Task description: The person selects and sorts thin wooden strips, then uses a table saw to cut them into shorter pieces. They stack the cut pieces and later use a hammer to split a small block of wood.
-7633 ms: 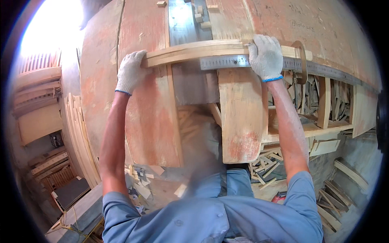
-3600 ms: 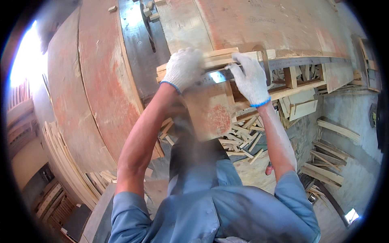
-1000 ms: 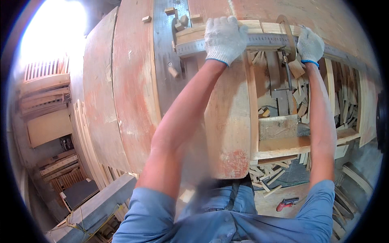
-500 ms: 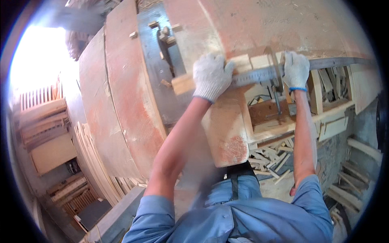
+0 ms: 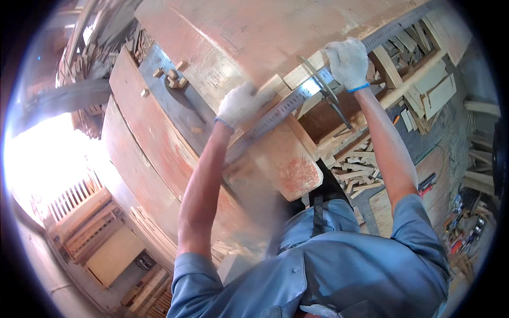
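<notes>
Blue work shirt point(image 5: 366, 265): on the person, across the lower edge. Board end point(image 5: 302, 177): rounded, worn red, just beyond the waist. Wood offcuts point(image 5: 360, 175): heaped below, to its right. Metal rule point(image 5: 275, 114): graduated, straight; long axis slanting from lower left to upper right. Wooden strip point(image 5: 275, 85): pale, narrow, along the rule's far side; long axis running with the rule, right end pointing to upper right, left part covered by a hand. Left hand point(image 5: 239, 106): white knitted glove, blue cuff; laid over the strip, fingers bent; cannot tell whether they close on it. Clamp point(image 5: 330, 94): metal, set across the rule between the hands, nearer the right; handle toward lower right. Right hand point(image 5: 349, 63): matching glove, just right of the clamp; fingers curled over, what they grip hidden. Metal plate point(image 5: 167, 103): slotted, beyond the left hand. Small wooden blocks point(image 5: 173, 78): clustered on the plate. Bench top point(image 5: 238, 37): broad, reddish, scuffed, behind all.
</notes>
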Action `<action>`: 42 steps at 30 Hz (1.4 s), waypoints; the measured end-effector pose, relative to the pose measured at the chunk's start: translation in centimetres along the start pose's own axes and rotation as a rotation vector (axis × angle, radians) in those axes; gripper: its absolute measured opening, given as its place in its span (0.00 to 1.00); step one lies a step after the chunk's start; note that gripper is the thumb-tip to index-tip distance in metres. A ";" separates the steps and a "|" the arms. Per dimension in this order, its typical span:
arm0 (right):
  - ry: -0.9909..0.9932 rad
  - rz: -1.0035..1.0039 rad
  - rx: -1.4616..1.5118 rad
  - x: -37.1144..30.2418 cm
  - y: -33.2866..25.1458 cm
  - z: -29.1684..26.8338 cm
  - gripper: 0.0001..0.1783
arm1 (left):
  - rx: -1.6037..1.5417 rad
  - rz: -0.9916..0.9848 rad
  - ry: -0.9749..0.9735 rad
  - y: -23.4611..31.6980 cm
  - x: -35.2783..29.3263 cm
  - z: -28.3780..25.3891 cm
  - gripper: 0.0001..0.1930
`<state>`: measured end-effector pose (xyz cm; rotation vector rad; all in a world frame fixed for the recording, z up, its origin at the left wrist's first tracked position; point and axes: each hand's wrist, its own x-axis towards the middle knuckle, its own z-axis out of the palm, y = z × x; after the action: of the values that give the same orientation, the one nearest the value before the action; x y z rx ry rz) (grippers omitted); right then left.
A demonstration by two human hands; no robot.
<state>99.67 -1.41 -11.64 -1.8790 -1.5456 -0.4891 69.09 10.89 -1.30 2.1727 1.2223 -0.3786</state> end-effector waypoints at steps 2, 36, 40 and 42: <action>-0.085 0.042 -0.039 0.1 -0.3 -0.3 0.10 | 0.054 0.002 -0.126 0.7 0.2 -1.1 0.37; 0.083 1.686 0.596 -48.6 -22.5 -24.6 0.26 | -0.453 0.417 -0.276 -1.6 -21.7 12.9 0.14; -0.836 1.480 0.183 -63.8 -29.2 -20.5 0.20 | -0.543 0.112 -0.285 -7.2 -26.4 20.8 0.12; -0.841 1.765 0.370 -67.9 -32.2 -19.8 0.19 | -0.698 -0.049 -0.341 -10.1 -27.2 24.6 0.10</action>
<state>54.84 -60.96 -33.53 -2.3370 0.1891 1.3439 47.27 -19.01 -10.02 1.4181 1.0160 -0.2720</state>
